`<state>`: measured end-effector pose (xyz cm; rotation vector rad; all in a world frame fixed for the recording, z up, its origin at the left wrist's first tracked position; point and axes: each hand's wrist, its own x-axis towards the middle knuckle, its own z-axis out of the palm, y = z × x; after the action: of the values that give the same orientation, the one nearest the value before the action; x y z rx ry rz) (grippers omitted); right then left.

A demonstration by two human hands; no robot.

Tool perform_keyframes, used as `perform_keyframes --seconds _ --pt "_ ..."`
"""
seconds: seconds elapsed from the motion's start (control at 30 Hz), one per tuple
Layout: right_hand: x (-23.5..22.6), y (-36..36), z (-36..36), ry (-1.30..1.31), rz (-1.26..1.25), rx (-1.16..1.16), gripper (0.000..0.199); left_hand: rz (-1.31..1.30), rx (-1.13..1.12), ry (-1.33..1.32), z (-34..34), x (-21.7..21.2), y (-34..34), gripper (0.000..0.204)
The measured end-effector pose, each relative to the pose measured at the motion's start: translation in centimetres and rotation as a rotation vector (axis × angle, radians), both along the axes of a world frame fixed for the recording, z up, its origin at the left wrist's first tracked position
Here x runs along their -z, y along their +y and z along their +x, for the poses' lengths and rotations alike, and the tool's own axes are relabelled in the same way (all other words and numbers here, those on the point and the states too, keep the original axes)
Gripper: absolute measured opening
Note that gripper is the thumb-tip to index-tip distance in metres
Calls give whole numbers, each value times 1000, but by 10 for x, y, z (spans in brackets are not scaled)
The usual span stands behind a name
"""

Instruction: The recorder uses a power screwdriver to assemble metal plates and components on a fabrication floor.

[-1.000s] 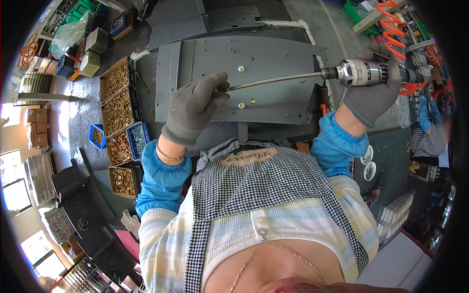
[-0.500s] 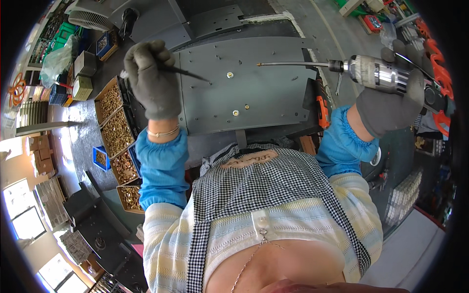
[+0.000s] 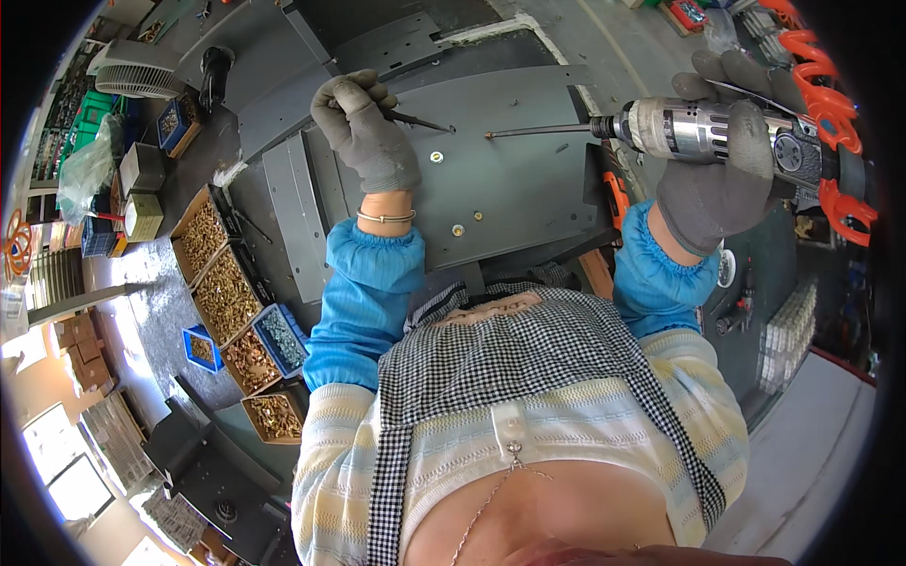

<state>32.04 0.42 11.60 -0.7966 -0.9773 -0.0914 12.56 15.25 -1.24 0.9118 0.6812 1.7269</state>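
Since half a second ago, the left hand [image 3: 363, 132] has carried its thin dark tool [image 3: 415, 120] rightward onto the grey metal panel [image 3: 500, 179] (near its far edge); the right hand [image 3: 722, 165], clenched on the power screwdriver [image 3: 698, 127], levels its long bit [image 3: 538, 131] close by. Judged risk: the spinning bit could skid toward the gloved fingers.

We work over the grey metal panel [image 3: 510, 179] with both gloved hands.
Our left hand [image 3: 363, 127] pinches a thin dark tool [image 3: 415, 120] on the panel; our right hand [image 3: 722, 156] grips a power screwdriver [image 3: 698, 127], bit tip near the panel's upper edge.
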Motion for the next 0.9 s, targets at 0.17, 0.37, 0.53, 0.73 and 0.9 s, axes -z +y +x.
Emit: perform_keyframes --seconds 0.17,0.37,0.53,0.73,0.9 --pt "-3 -1 -6 -76 -70 17 45 16 7 -4 4 5 1 18" --pt "5 2 2 7 88 -221 31 199 54 163 8 11 -3 15" --pt "17 -2 21 -20 7 -89 36 413 323 377 9 -1 -11 13" --pt "9 -1 7 -58 -18 -99 36 297 209 154 -3 14 -12 10" --pt "28 -12 27 19 -151 -27 35 594 245 546 14 20 -20 14"
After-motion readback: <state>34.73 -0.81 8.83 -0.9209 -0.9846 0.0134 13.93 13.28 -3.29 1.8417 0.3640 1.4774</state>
